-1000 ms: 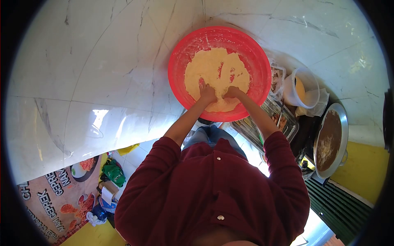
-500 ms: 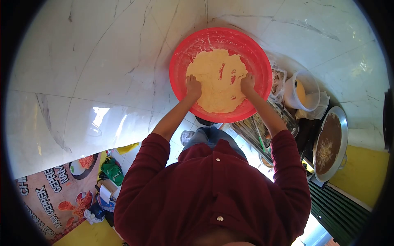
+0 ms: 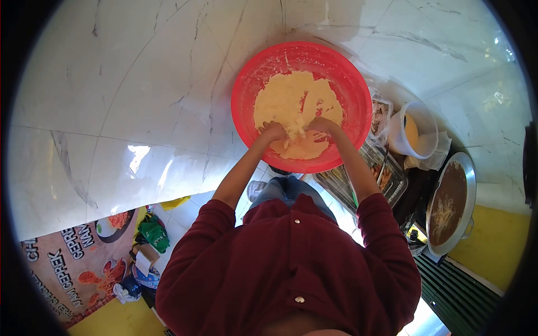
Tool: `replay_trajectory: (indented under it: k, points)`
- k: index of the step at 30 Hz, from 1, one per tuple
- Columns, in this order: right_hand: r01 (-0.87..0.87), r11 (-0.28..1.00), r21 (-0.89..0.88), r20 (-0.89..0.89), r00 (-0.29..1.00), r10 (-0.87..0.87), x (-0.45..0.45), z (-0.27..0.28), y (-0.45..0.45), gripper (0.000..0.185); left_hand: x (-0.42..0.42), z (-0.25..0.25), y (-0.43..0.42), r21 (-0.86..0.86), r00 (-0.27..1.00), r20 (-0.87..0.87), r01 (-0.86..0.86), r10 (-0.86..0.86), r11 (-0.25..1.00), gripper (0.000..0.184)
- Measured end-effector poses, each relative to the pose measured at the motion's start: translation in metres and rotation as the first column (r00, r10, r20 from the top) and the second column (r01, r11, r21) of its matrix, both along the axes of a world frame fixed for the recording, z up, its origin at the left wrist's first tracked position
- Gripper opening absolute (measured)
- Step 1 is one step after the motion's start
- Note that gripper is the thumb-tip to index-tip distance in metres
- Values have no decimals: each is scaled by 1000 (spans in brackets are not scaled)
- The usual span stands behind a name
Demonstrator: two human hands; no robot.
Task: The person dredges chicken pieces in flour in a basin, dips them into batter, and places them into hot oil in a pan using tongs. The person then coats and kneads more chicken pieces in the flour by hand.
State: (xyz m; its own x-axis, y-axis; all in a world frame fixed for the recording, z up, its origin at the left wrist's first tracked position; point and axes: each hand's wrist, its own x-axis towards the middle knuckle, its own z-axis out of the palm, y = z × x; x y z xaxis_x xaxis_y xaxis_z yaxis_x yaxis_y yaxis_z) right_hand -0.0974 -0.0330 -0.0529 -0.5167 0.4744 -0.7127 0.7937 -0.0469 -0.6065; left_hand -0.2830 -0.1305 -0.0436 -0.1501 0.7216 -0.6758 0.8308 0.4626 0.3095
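A wide red basin (image 3: 244,101) holds a layer of pale yellow flour (image 3: 286,95), with streaks of red bottom showing through. Both hands are inside the basin, over its near half. My left hand (image 3: 273,131) curls into the flour left of centre, its fingertips partly covered. Close by on the other side, my right hand (image 3: 321,125) is also curled in flour, with its fingers pointing inward. A small loose heap of flour lies between the two hands. Smeared flour coats the basin's inner wall.
Right of the basin are a plastic bag (image 3: 381,115), a clear plastic tub (image 3: 427,126) and a metal tray with fried pieces (image 3: 386,176). Farther right sits a large metal pan (image 3: 469,190) of brown contents. A tiled wall (image 3: 140,73) curves behind; a printed banner (image 3: 61,280) hangs lower left.
Both hands have moved inward from the basin's sides, closer to each other and slightly toward my body. Flour has been pushed up between them, baring red bottom near the right hand.
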Motion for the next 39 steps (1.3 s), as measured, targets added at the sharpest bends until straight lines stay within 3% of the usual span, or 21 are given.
replay_trajectory:
  k: [3,4,5,6,7,9,13,15,18,22,24,31,33,36,39]
  points:
    - [-72,996,56,-51,996,75,16,21,18,42,-22,3,1,86,998,5,65,-66,994,46]
    - [-73,996,55,-52,996,76,21,0,33,42,-24,3,0,85,998,3,65,-65,994,46]
    - [-365,880,303,180,929,324,25,-42,53,43,-25,2,0,167,985,-159,90,-63,982,47]
    - [-641,626,445,451,764,462,27,-65,63,44,-26,0,-1,241,948,-316,128,-47,962,48]
    - [-642,625,444,450,763,464,24,-42,55,44,-25,-5,0,240,948,-316,126,-45,962,48]
    - [-208,675,707,362,928,-93,22,0,30,39,-19,-13,4,349,898,-439,176,-6,920,50]
    - [-339,642,688,448,894,-8,15,-14,7,52,13,8,14,259,892,-442,222,-89,940,49]
    - [-184,769,613,395,914,-96,1,-26,0,57,30,7,19,223,832,-520,351,-194,909,48]
    - [-81,839,538,442,875,-199,-22,-8,-11,59,43,-24,27,230,749,-631,430,-203,873,47]
    - [-275,845,459,566,824,-39,-21,-4,-11,60,35,-20,31,203,757,-618,412,-211,888,45]
    - [-431,697,573,614,789,-17,-12,-22,-4,57,19,-21,34,163,705,-675,433,-220,887,38]
    - [-352,559,751,459,886,-59,11,-7,19,34,-25,-26,45,217,670,-738,347,-79,913,31]
    - [-464,451,763,553,829,-82,10,-12,21,22,-21,-29,45,191,648,-753,379,-113,906,27]
    - [-535,377,756,588,808,-33,-4,-33,5,18,7,-41,36,201,612,-779,455,-141,868,25]
    - [-532,467,706,598,802,10,-33,-31,-28,17,38,-51,28,249,722,-675,417,-152,874,26]
